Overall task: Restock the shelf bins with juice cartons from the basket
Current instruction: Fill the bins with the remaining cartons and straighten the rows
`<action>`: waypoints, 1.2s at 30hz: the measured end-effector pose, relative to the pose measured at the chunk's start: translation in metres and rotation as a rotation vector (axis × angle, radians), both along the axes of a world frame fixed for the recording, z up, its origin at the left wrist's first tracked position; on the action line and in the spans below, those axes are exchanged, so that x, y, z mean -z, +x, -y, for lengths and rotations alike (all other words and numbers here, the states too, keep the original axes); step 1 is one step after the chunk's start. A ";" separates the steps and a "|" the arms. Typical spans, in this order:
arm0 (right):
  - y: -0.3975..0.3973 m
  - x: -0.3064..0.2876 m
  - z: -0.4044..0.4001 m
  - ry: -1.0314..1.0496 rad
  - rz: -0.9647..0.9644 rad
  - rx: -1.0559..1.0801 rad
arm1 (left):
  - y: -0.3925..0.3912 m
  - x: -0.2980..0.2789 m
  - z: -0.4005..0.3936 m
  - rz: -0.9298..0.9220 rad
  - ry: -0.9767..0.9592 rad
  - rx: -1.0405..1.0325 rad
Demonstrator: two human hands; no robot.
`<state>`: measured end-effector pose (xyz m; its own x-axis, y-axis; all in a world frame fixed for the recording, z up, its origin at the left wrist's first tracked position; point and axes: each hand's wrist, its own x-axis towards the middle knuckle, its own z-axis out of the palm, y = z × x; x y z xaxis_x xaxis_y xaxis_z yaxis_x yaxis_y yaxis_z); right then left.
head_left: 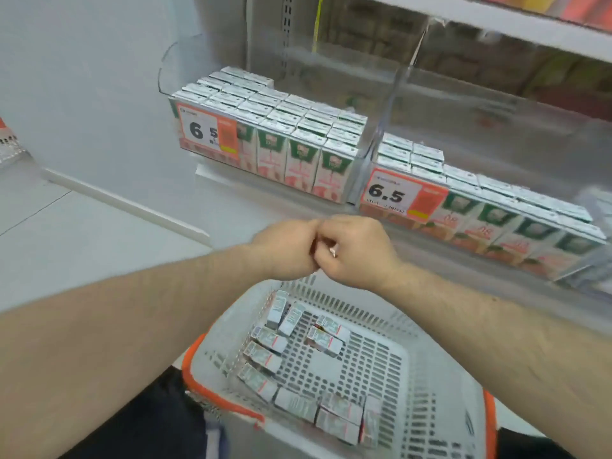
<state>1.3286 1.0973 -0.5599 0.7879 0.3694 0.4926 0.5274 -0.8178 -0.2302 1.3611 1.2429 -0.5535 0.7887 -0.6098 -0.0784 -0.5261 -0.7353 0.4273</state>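
- The left price tag (208, 131) read "6" and "5"; the right tag (397, 193) read "6.5". Smaller print was too blurred.
- My left hand (284, 248) and right hand (354, 250) were curled, knuckles touching; I could not tell what they held.
- Juice cartons (298, 366) lay in the basket (414, 392) at 6 o'clock; the shelf bins (374, 150) stood at 12, their brand illegible.

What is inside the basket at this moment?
Loose juice cartons lie along the left and near sides of the basket; its right part shows bare mesh. The forearms cover the far rim.
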 end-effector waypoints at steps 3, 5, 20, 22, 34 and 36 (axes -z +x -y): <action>-0.016 0.048 0.009 0.007 -0.303 0.129 | 0.000 0.039 -0.001 -0.062 0.188 0.081; -0.023 0.077 0.018 -0.050 -0.552 0.218 | 0.002 0.066 -0.004 -0.127 0.342 0.092; -0.110 0.254 0.094 -0.181 -1.617 0.441 | -0.077 0.245 0.000 -0.442 0.881 -0.115; -0.116 0.267 0.096 -0.145 -1.669 0.491 | -0.083 0.260 0.001 -0.476 0.881 -0.131; -0.125 0.242 0.123 0.483 -1.557 0.855 | -0.060 0.242 -0.007 -0.685 0.572 -0.440; -0.114 0.215 0.127 0.540 -1.512 0.847 | -0.047 0.221 -0.008 -0.908 0.317 -0.540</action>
